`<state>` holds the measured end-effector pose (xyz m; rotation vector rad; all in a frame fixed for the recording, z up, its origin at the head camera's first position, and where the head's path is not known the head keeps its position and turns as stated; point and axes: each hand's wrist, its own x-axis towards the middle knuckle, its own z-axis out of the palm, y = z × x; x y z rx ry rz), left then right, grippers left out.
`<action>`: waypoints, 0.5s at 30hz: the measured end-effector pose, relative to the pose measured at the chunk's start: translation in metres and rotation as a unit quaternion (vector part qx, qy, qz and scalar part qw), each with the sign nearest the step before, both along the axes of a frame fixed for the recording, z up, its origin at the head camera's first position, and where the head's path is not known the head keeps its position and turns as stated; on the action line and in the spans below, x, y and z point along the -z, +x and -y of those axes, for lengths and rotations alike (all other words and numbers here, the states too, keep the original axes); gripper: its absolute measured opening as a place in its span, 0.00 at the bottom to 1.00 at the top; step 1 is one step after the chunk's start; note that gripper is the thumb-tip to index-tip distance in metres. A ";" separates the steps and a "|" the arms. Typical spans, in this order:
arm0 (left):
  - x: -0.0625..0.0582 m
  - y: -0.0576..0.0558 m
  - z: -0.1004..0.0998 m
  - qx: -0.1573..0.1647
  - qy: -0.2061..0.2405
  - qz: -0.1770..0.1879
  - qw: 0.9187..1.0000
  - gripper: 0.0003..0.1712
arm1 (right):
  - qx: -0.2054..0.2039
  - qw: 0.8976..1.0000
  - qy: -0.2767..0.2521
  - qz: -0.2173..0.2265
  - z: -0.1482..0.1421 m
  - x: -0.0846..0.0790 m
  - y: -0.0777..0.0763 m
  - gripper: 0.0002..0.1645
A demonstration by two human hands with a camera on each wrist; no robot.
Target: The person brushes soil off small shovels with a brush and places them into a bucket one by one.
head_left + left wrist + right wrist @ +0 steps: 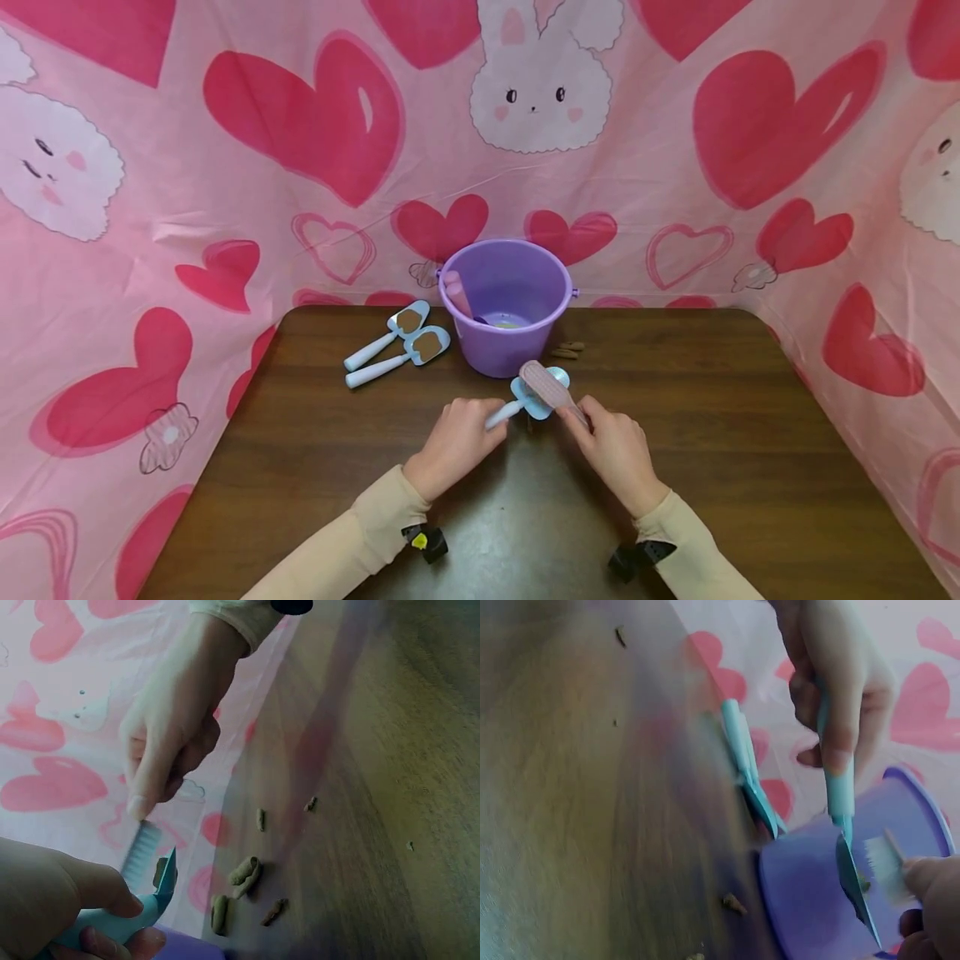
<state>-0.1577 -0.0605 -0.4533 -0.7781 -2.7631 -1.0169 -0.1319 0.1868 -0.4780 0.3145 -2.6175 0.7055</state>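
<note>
My left hand (457,442) grips the handle of a light blue trowel (504,414), its blade just in front of a purple bucket (495,350). My right hand (618,457) pinches a small brush (545,385) with a pinkish back, which overlaps the blade in the head view. In the left wrist view, the bristles (141,856) face the trowel blade (166,881), where a brown lump (159,871) shows. From the right wrist, trowel and brush appear in front of the bucket's side.
Two more light blue trowels (375,372) with brown patches on their blades lie left of the bucket. A pink-handled thing (456,293) leans inside the bucket. Several brown curled bits (244,876) are scattered on the wooden table (720,433). Heart-print cloth (300,133) surrounds the table.
</note>
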 end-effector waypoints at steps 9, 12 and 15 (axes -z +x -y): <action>-0.002 0.003 0.003 0.005 -0.009 -0.014 1.000 0.03 | 0.049 0.998 0.020 0.028 -0.003 0.001 0.002 0.21; -0.002 0.005 0.004 0.003 -0.006 -0.009 1.000 0.03 | 0.057 0.998 0.019 0.031 -0.008 0.002 0.001 0.21; -0.002 0.005 0.004 0.007 -0.001 -0.007 1.000 0.04 | 0.058 0.998 0.006 0.025 -0.011 0.003 0.001 0.20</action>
